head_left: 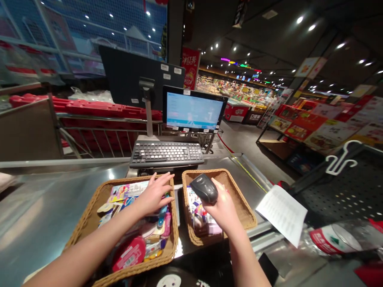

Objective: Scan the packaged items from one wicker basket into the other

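Note:
A black handheld barcode scanner (204, 188) is gripped in my right hand (222, 205), above the smaller wicker basket (239, 195). Inside that basket lie small packaged goods (197, 213), partly covered by the scanner and my hand. My left hand (155, 194) reaches over the right side of the larger wicker basket (86, 215) with its fingers spread. Below it are many mixed small items, among them a blue-handled item (162, 217) near my fingertips and a round red package (129, 253) toward the front. Whether my fingers touch any of them I cannot tell.
Behind the baskets stand a black keyboard (167, 154) and a lit monitor (194, 109). To the right are a printed paper sheet (282, 213), a large plastic bottle (335, 238) and a white hanger (340, 158) on a black perforated panel. The metal counter (38, 203) extends left.

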The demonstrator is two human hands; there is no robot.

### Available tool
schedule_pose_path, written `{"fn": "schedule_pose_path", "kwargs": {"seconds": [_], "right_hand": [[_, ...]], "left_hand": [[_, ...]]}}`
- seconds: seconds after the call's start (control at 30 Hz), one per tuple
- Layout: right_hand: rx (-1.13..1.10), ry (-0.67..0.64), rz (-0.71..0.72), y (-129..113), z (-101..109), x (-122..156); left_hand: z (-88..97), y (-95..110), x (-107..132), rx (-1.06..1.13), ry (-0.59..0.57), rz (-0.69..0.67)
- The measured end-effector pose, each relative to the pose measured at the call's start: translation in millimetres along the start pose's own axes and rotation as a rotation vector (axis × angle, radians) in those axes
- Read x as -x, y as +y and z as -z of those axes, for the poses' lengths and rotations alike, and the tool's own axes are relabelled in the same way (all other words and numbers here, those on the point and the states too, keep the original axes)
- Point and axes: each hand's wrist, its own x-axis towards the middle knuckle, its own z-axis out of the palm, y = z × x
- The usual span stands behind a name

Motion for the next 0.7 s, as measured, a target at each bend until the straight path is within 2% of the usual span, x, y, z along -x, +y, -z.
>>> {"fn": "schedule_pose_path", "kwargs": {"seconds": [0.17,0.27,0.33,0.53,0.7], "right_hand": [[0.027,0.056,-0.036,21.6,32.1,-1.4],[0.063,0.082,-0.050,35.1,47.6,-3.0],[0.083,0.095,-0.071,44.7,54.6,-3.2],[0.086,0.084,-0.110,70.7,64.9,-2.6],[0.058,0.085,-0.107,84.0,69.9,-5.3]], "left_hand": [[-17.0,23.9,-38.4,-0.056,0.011,-0.020],[-34.9,37.8,-61.5,-0.077,-0.038,-0.073],[-49.6,47.6,-75.7,-0.080,-0.107,-0.116],[-96.7,74.8,-108.9,-0.054,-0.414,-0.299],[-134.6,82.5,-124.8,-0.078,-0.594,-0.376]]}}
